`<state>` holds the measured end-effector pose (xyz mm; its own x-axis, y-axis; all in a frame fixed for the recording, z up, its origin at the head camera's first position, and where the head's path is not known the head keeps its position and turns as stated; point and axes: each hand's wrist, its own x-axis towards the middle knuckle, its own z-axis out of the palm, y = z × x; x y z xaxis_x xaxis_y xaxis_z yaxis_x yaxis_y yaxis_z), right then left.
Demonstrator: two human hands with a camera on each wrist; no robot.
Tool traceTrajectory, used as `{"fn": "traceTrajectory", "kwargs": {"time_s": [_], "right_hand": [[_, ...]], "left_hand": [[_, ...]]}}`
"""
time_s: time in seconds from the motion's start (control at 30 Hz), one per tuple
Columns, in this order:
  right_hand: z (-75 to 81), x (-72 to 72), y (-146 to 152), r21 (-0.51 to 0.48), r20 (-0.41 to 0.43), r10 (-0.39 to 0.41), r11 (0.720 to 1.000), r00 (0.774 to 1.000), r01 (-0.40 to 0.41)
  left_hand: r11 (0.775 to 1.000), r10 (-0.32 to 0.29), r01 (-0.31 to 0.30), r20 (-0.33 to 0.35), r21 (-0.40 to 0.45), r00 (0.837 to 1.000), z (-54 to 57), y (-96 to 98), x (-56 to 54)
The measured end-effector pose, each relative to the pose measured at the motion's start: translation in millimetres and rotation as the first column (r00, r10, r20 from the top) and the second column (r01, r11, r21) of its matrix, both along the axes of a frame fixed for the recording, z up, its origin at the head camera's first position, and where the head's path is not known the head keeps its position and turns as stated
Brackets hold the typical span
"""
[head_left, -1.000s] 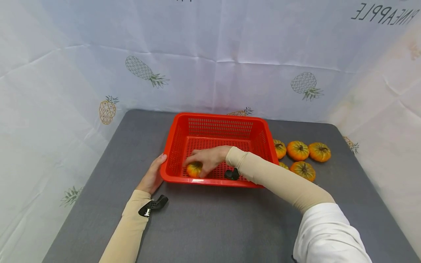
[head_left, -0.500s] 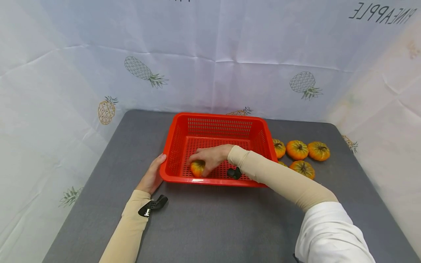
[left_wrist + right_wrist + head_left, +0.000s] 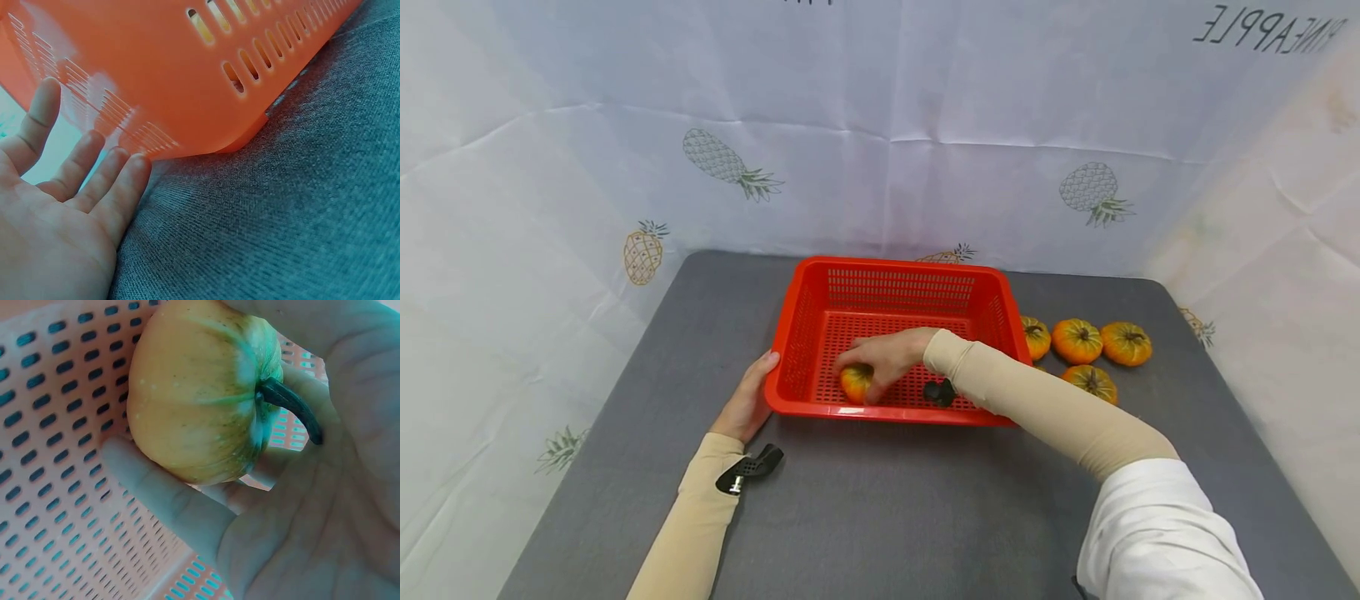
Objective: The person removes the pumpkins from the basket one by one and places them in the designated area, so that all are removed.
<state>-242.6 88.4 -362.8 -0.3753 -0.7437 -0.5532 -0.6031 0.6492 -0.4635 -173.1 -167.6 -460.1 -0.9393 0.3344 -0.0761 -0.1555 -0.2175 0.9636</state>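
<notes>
A small orange pumpkin [image 3: 854, 384] is held by my right hand [image 3: 891, 355] inside the red plastic basket [image 3: 880, 412], near its front left corner. In the right wrist view, fingers and thumb curl round the pumpkin [image 3: 194, 394], whose dark stem points toward the palm. The perforated basket floor [image 3: 56, 444] lies close beneath. At the basket's left end, my left hand [image 3: 748, 402] rests against the outside, thumb near the rim. The left wrist view has those fingers [image 3: 119, 190] spread and fairly straight, tips at the slotted wall.
Several more pumpkins [image 3: 1078, 341] sit on the grey table [image 3: 880, 508] right of the basket, partly behind its edge and my right arm. A white curtain [image 3: 880, 100] printed with pineapples hangs behind and at both sides of the table.
My right hand has shifted a little to the right within the basket, and the pumpkin has moved along with it. My left hand stays at the basket's left end.
</notes>
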Motion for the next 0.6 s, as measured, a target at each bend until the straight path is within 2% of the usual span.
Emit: {"fn": "traceTrajectory", "kwargs": {"time_s": [0.6], "right_hand": [[-1.7, -5.4, 43, -0.002, 0.046, -0.128, 0.992, 0.991, 0.128]], "left_hand": [[1.0, 0.005, -0.005, 0.004, -0.009, 1.0, -0.8, 0.5, 0.4]]}}
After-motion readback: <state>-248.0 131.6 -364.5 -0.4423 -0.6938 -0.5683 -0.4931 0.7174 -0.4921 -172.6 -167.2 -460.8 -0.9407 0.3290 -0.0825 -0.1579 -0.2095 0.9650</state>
